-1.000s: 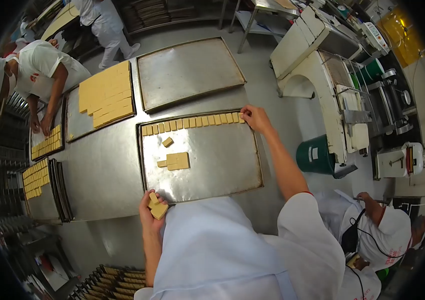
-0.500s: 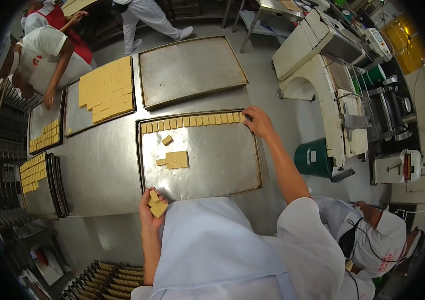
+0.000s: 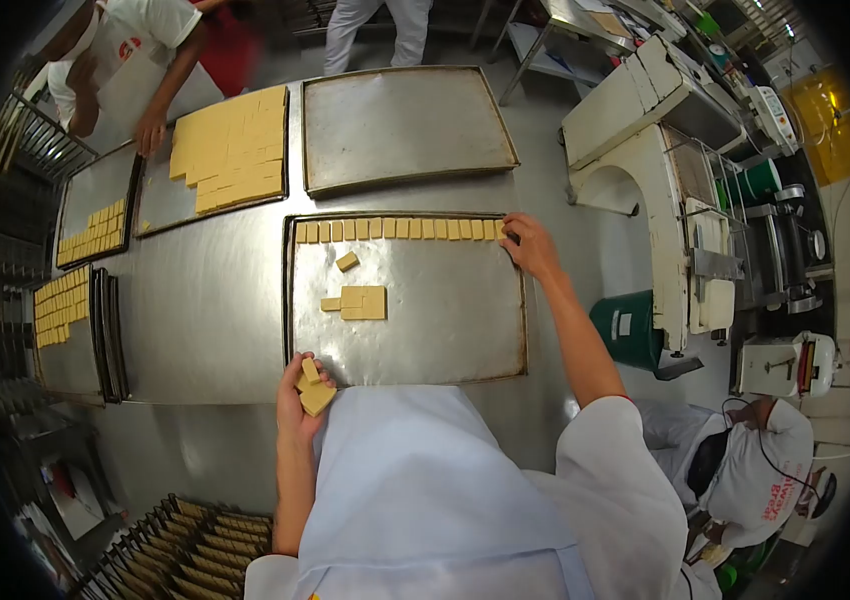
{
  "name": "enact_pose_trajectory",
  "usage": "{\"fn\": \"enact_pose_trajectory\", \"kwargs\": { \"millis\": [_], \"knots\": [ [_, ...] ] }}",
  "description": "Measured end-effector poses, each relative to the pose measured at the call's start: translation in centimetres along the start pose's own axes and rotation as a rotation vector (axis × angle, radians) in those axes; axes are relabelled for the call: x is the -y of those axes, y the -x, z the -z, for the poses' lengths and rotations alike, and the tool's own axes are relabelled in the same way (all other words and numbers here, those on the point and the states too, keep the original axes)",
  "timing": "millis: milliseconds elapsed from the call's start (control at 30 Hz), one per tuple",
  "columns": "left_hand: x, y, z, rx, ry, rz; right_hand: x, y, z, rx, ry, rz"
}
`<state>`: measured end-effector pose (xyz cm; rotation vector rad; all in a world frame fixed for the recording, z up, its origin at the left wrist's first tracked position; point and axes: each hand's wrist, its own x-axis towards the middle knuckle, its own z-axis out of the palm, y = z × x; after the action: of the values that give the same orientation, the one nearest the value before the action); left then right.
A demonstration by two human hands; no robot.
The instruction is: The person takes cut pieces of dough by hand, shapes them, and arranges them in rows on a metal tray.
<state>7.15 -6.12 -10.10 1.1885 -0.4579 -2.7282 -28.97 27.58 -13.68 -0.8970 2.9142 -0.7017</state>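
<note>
Steel table (image 3: 205, 300), bright under the room lights; working tray (image 3: 445, 335) lies on it, just in front of the wearer's apron (image 3: 415, 470). All places below taken from that tray.

Along its far edge, inside the rim: row of small yellow pieces (image 3: 402, 229), side by side, narrow gaps, running from left corner to right. Inside its left half: loose piece (image 3: 347, 262), set askew below the row; nearer the wearer, a flat cluster (image 3: 365, 302), pieces touching, one jutting left.

Right hand (image 3: 532, 245) at its far right corner, fingertips drawn in at the end piece (image 3: 502, 230). Pinched or merely touched: cannot tell. Left hand (image 3: 294, 400) at its near left corner, palm up, fingers curled round several held pieces (image 3: 316, 399), one lying on top.

Step in hand, as judged: placing or straightening at the row's right end. Position there calls for a light fingertip touch, clear of the rim, keeping the neighbour square; the left needs a steady cupped hold, as the top piece could slide.

Beyond the tray, another tray (image 3: 405, 130); beyond and left, a slab of packed pieces (image 3: 235, 150), a co-worker's hand (image 3: 151, 130) beside it. Right of it, off the table, green bin (image 3: 627, 330).
</note>
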Motion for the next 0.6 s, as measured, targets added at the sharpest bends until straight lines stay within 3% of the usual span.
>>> {"fn": "enact_pose_trajectory", "kwargs": {
  "millis": [367, 467, 567, 600],
  "knots": [
    [-0.5, -0.3, 1.4, 0.063, 0.023, 0.034, -0.5, -1.3, 0.5, 0.019, 0.049, 0.210],
    [-0.4, -0.3, 2.0, 0.029, 0.016, 0.023, 5.1, -2.0, 1.8, -0.145, 0.005, 0.182],
    [0.1, -0.7, 2.9, 0.016, -0.021, 0.022, 12.0, -2.1, -0.8, -0.004, -0.233, 0.117],
    [0.1, -0.4, 2.5, 0.011, -0.058, 0.015, 12.4, -2.5, -3.8, 0.016, -0.342, 0.268]
  ]
}}
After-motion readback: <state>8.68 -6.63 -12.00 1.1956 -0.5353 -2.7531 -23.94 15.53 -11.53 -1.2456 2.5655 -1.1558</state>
